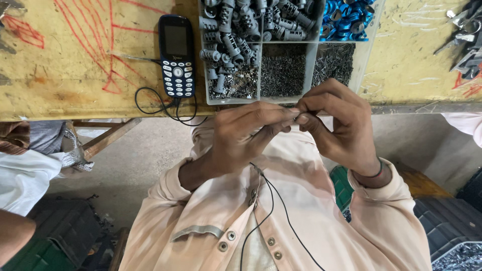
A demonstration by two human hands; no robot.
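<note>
A clear plastic tray (365, 60) sat at the edge of the yellow bench (75, 75), split into compartments. One held ribbed grey plugs (236, 35), two held fine dark pins (283, 75), and another held glossy blue rings (346, 20). Just below the tray, the left hand (241, 138) and right hand (336, 125) met fingertip to fingertip, both curled tight and pinching a small part (296, 116) too hidden to identify. A dark blue keypad phone (176, 55) lay left of the tray, its thin black cable (160, 108) looping off the bench.
</note>
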